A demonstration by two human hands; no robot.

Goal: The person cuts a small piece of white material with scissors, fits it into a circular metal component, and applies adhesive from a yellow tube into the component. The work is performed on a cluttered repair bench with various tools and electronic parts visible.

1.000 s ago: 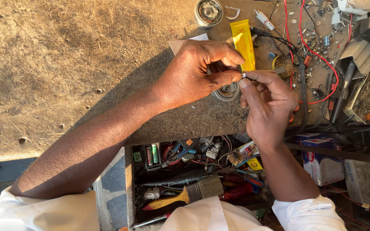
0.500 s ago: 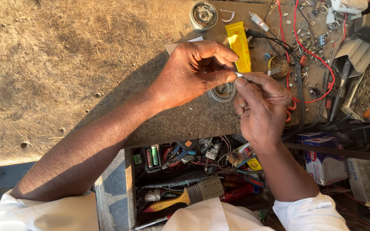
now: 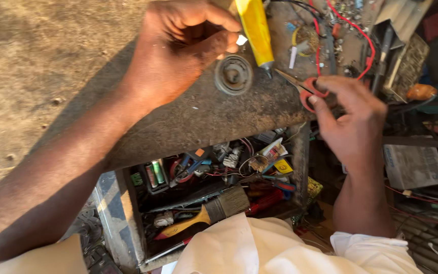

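Note:
My left hand is raised over a worn work board, its fingertips pinched on a small white piece. My right hand reaches to the board's right edge and its fingers are on the red handles of a pair of scissors lying there. Between the hands a round grey metal part lies flat on the board. A yellow tube rests just beyond it, nozzle pointing toward me.
An open drawer below the board holds a paintbrush, batteries, pliers and loose wires. Red and black wires, small parts and tools clutter the far right. Bare dirt ground lies to the left.
The hands were together working on the small piece. Now they have parted: the right hand has dropped to the scissors, the left keeps the white piece. The view has moved closer.

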